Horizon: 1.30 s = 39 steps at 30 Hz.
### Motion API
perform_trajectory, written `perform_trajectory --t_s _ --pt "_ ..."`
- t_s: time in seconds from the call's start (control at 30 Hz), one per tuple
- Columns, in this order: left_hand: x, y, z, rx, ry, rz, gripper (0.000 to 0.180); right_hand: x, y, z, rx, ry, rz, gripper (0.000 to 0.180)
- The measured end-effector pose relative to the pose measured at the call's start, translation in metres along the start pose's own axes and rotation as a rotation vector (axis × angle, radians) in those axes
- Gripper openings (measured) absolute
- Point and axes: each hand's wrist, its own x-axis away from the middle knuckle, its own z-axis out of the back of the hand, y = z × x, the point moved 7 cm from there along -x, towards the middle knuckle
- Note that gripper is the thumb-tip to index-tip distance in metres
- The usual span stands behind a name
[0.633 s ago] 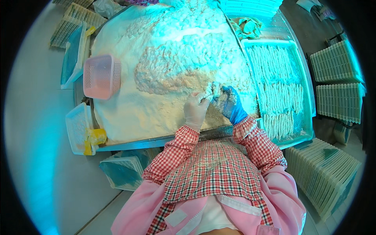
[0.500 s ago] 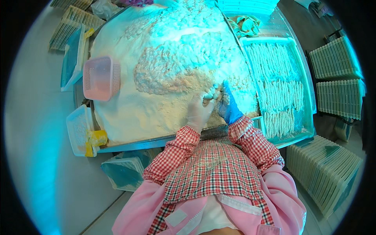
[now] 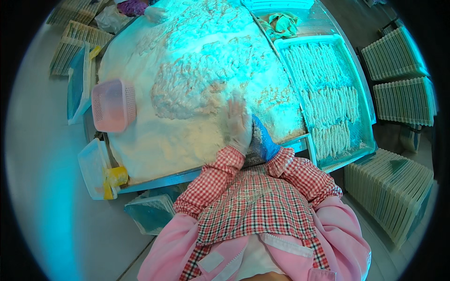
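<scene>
My left hand (image 3: 239, 122), in a white glove caked with crumbs, stands on edge with its fingers straight, over the near part of a big table of white breadcrumbs (image 3: 197, 47). My right hand (image 3: 263, 140), in a blue glove, presses against it palm to palm and is half hidden behind it. Whatever lies between the palms is hidden. A rough patch of coated pieces (image 3: 187, 89) lies in the crumbs just beyond and left of my hands. To the right, a pale blue tray (image 3: 371, 136) holds rows of breaded sticks (image 3: 328, 93).
A pink perforated basket (image 3: 114, 104) rests on the table's left edge. A clear tub with something yellow (image 3: 96, 168) sits at the near left corner, a blue bin (image 3: 150, 211) below it. Stacks of ribbed trays (image 3: 393, 56) (image 3: 389, 187) stand on the right. A green cloth (image 3: 283, 21) lies at the back.
My two hands have come together from side by side in the crumbs; the left now stands upright against the blue-gloved right.
</scene>
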Motion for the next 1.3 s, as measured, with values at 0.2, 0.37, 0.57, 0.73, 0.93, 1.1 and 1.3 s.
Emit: perform_trajectory --t_s 0.2,0.37,0.57,0.73,0.93,1.1,1.3 --pt "0.002 0.024 -0.031 -0.199 -0.131 -0.126 0.050 -0.012 0.003 0.056 -0.304 0.143 0.195 0.050" --pt "-0.029 -0.003 -0.023 -0.050 0.038 -0.011 0.048 -0.017 -0.013 0.075 -0.245 0.017 0.146 0.041" --pt "0.049 -0.036 -0.010 0.613 -0.131 0.913 0.031 -0.034 -0.034 0.068 -0.524 -0.324 0.209 0.039" --pt "0.065 -0.044 -0.020 0.833 -0.014 0.913 0.022 -0.021 -0.037 0.034 -0.551 -0.066 0.191 0.050" --pt "0.039 -0.007 0.005 0.398 0.091 0.298 0.017 -0.019 -0.027 0.031 -0.430 0.035 0.166 0.049" --pt "0.023 0.024 0.029 -0.228 0.173 -0.085 0.040 0.013 -0.002 0.001 -0.237 0.045 -0.023 0.041" --pt "0.044 0.021 -0.016 -0.150 -0.003 -0.264 0.048 0.004 0.010 -0.029 -0.724 -0.290 0.670 0.053"
